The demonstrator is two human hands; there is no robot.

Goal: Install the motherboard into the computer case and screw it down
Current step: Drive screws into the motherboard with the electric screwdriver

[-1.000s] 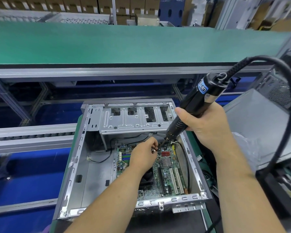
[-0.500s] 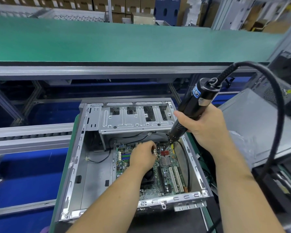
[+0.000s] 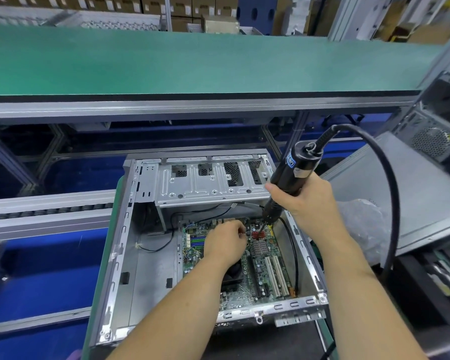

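blue label on electric screwdriver (image 3: 291, 178), lettering too blurred to read

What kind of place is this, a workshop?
Most likely a computer assembly line: a green conveyor belt runs behind an open computer case, and stacked cardboard boxes line the back.

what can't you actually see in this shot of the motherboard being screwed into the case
Head view only:
- Any screw under the black electric screwdriver tip: too small, by the red coils.
- What the left hand pinches: hidden by its curled fingers.
- Green motherboard middle: covered by the left forearm.
- Screwdriver grip: wrapped by the right hand.
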